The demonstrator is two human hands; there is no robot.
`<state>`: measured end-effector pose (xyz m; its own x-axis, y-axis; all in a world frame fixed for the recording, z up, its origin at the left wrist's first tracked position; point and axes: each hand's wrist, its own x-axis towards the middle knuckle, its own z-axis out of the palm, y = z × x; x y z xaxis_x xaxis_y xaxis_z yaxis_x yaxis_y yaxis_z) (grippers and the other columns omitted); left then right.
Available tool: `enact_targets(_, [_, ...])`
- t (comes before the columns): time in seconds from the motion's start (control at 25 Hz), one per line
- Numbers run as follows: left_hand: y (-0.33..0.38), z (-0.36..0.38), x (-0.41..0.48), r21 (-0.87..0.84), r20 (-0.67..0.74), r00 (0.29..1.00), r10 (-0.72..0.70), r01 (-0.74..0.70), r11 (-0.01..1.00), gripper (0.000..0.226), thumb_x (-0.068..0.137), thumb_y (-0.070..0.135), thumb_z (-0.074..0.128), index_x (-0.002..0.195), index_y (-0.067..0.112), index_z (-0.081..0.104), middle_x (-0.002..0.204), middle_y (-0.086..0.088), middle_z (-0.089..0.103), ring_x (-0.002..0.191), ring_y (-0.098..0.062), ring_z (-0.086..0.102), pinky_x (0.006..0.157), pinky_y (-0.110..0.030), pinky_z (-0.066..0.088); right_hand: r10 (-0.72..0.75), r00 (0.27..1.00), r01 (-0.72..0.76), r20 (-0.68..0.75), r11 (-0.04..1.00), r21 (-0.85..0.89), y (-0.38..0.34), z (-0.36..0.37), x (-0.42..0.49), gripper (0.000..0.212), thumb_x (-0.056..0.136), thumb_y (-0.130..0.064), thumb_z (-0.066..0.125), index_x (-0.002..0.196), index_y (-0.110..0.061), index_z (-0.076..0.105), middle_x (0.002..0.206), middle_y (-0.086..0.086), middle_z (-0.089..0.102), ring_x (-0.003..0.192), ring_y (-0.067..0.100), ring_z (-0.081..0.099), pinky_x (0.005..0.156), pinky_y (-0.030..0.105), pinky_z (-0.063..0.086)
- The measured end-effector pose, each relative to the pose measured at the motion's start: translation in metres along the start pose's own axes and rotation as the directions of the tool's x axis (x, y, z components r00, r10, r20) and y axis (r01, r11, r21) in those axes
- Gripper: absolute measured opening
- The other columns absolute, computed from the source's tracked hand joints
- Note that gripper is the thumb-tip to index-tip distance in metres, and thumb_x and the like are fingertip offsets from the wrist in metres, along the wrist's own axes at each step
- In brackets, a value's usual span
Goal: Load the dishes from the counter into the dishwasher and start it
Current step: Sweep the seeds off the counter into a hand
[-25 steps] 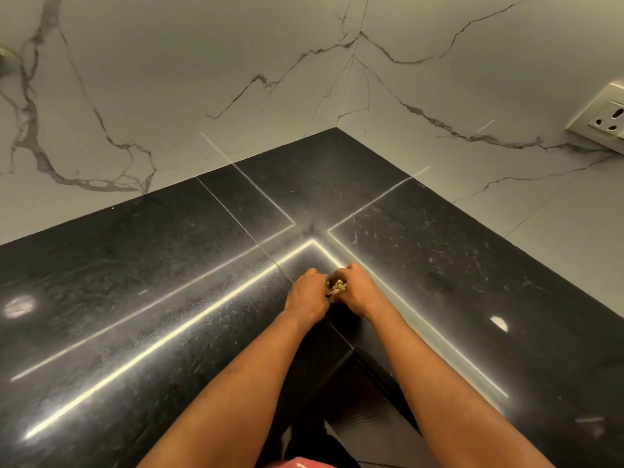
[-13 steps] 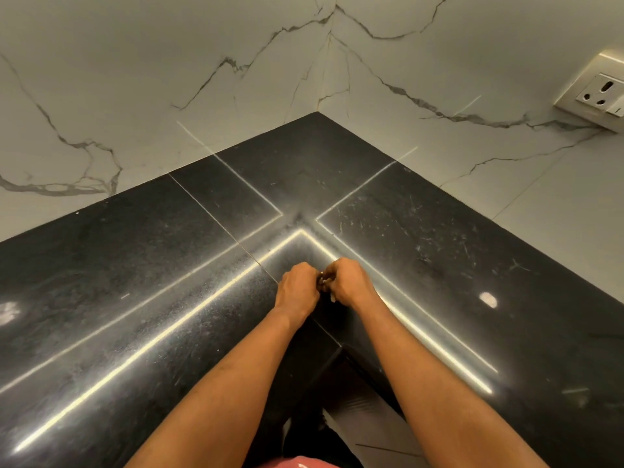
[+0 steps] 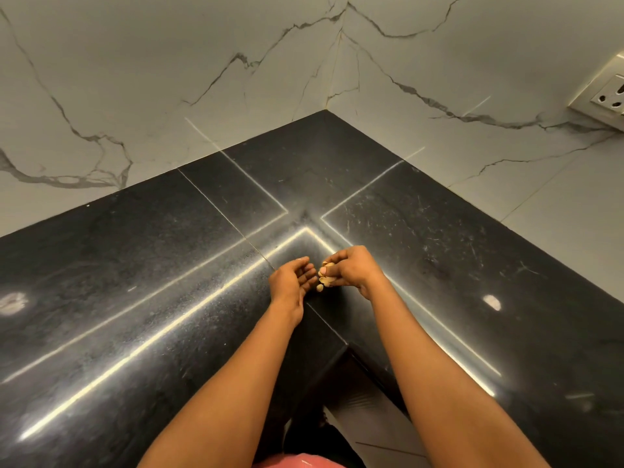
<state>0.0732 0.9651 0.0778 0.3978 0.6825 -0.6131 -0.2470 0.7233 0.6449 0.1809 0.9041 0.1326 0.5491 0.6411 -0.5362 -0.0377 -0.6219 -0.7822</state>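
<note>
Both my hands meet over the inner corner of a black L-shaped stone counter [image 3: 169, 282]. My right hand [image 3: 351, 273] is curled round a small heap of beige nut shells [image 3: 326, 276], some poking out past its fingers. My left hand [image 3: 292, 282] is cupped beside it, palm turned toward the shells, fingers loosely bent and holding nothing that I can see. One shell shows low between the two hands. No dishes and no dishwasher are in view.
White marble-look walls [image 3: 169, 79] meet in a corner behind the counter. A wall socket [image 3: 607, 96] sits at the right edge. The counter's front edge drops to a dark floor [image 3: 364, 417] between my forearms.
The hands were pressed together over the shells; now they have parted a little, the left hand has opened into a cup, and the shells show in the right hand.
</note>
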Motion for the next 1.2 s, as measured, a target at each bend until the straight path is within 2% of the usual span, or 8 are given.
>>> enact_targets(0.12, [0.001, -0.005, -0.005, -0.229, 0.084, 0.986, -0.141, 0.157, 0.961, 0.028, 0.099, 0.018, 0.045, 0.087, 0.003, 0.066, 0.076, -0.010, 0.064, 0.060, -0.017, 0.061, 0.061, -0.027, 0.052, -0.021, 0.996, 0.030, 0.090, 0.995, -0.095, -0.014, 0.021, -0.006, 0.016, 0.083, 0.010, 0.066, 0.099, 0.008, 0.065, 0.066, 0.016, 0.061, 0.041, 0.011, 0.060, 0.043, 0.019, 0.050])
enact_targets(0.24, [0.006, -0.010, -0.010, -0.297, 0.237, 0.954, -0.181, 0.249, 0.922, 0.043, 0.103, 0.025, 0.034, 0.084, 0.003, 0.064, 0.066, -0.009, 0.065, 0.050, -0.020, 0.063, 0.058, -0.033, 0.055, -0.008, 0.992, 0.038, 0.124, 0.971, -0.237, -0.022, 0.039, 0.000, 0.021, 0.081, 0.010, 0.066, 0.102, 0.011, 0.067, 0.086, 0.027, 0.069, 0.067, 0.028, 0.070, 0.070, 0.039, 0.060])
enact_targets(0.32, [0.010, -0.011, -0.012, -0.330, 0.301, 0.936, -0.185, 0.284, 0.900, 0.050, 0.104, 0.024, 0.030, 0.084, 0.000, 0.069, 0.063, -0.010, 0.068, 0.056, -0.023, 0.069, 0.056, -0.034, 0.059, -0.031, 0.995, 0.065, 0.096, 0.923, -0.380, -0.026, 0.046, 0.003, 0.017, 0.078, 0.007, 0.069, 0.092, 0.001, 0.074, 0.089, 0.022, 0.072, 0.082, 0.033, 0.072, 0.079, 0.048, 0.059])
enact_targets(0.48, [0.010, -0.016, -0.009, -0.370, 0.316, 0.927, -0.203, 0.317, 0.873, 0.040, 0.105, 0.020, 0.034, 0.085, -0.001, 0.061, 0.069, -0.013, 0.069, 0.066, -0.025, 0.071, 0.078, -0.040, 0.058, -0.141, 0.990, 0.117, -0.031, 0.908, -0.403, -0.035, 0.041, 0.002, 0.024, 0.079, 0.010, 0.061, 0.071, -0.011, 0.069, 0.079, 0.013, 0.073, 0.073, 0.028, 0.072, 0.074, 0.045, 0.060])
enact_targets(0.72, [0.013, -0.025, -0.001, -0.364, 0.266, 0.939, -0.219, 0.308, 0.879, 0.042, 0.105, 0.024, 0.037, 0.093, -0.003, 0.066, 0.083, -0.017, 0.068, 0.086, -0.026, 0.066, 0.082, -0.037, 0.054, -0.238, 0.941, 0.099, -0.242, 0.875, -0.474, -0.014, 0.003, 0.011, 0.015, 0.078, -0.006, 0.075, 0.093, -0.010, 0.073, 0.086, 0.011, 0.072, 0.074, 0.024, 0.071, 0.076, 0.044, 0.059])
enact_targets(0.8, [0.015, -0.029, 0.001, -0.376, 0.261, 0.943, -0.206, 0.296, 0.878, 0.043, 0.106, 0.025, 0.036, 0.096, -0.003, 0.066, 0.086, -0.017, 0.068, 0.090, -0.027, 0.065, 0.083, -0.038, 0.054, -0.144, 0.971, 0.010, -0.193, 0.825, -0.564, 0.006, -0.007, 0.016, 0.041, 0.076, -0.024, 0.082, 0.110, -0.007, 0.068, 0.100, 0.010, 0.069, 0.084, 0.021, 0.067, 0.079, 0.038, 0.056])
enact_targets(0.92, [0.012, -0.028, 0.003, -0.354, 0.247, 0.950, -0.193, 0.274, 0.894, 0.043, 0.106, 0.026, 0.036, 0.100, -0.003, 0.066, 0.088, -0.016, 0.068, 0.092, -0.028, 0.065, 0.082, -0.038, 0.053, -0.148, 0.984, 0.050, -0.097, 0.757, -0.651, 0.022, -0.001, 0.014, 0.068, 0.062, -0.044, 0.088, 0.116, -0.012, 0.061, 0.114, 0.007, 0.060, 0.094, 0.018, 0.059, 0.078, 0.033, 0.050])
enact_targets(1.2, [0.005, -0.027, 0.005, -0.320, 0.239, 0.955, -0.175, 0.248, 0.914, 0.042, 0.106, 0.028, 0.036, 0.107, -0.002, 0.065, 0.096, -0.017, 0.070, 0.100, -0.029, 0.065, 0.085, -0.037, 0.053, -0.193, 0.980, 0.087, -0.055, 0.655, -0.751, 0.026, 0.018, 0.016, 0.059, 0.068, -0.035, 0.086, 0.117, -0.022, 0.056, 0.121, 0.005, 0.045, 0.108, 0.025, 0.053, 0.080, 0.032, 0.044])
